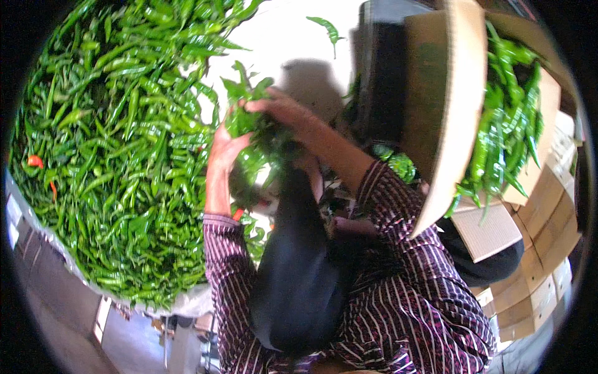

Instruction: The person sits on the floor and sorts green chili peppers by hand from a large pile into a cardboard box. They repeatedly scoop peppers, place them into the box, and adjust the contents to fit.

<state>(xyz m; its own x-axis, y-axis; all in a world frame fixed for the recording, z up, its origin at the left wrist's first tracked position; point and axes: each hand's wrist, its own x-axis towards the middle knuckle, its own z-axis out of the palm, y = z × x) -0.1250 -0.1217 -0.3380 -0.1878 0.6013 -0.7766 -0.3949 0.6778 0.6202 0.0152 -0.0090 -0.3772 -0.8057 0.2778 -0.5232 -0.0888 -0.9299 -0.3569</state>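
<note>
A large heap of green chili peppers with a few red ones covers the left of the white table surface. Beside its right edge my left hand has its thumb and fingers around green peppers and leaves. My right hand reaches over from the right, its fingers on the same bunch. Part of the bunch is blurred and lies in shadow. A single green chili pepper rests apart on the white surface.
At the right, an open cardboard box holds long green peppers. A black crate stands left of the box. Stacked cardboard boxes are at the far right. Dark cloth hangs below my hands.
</note>
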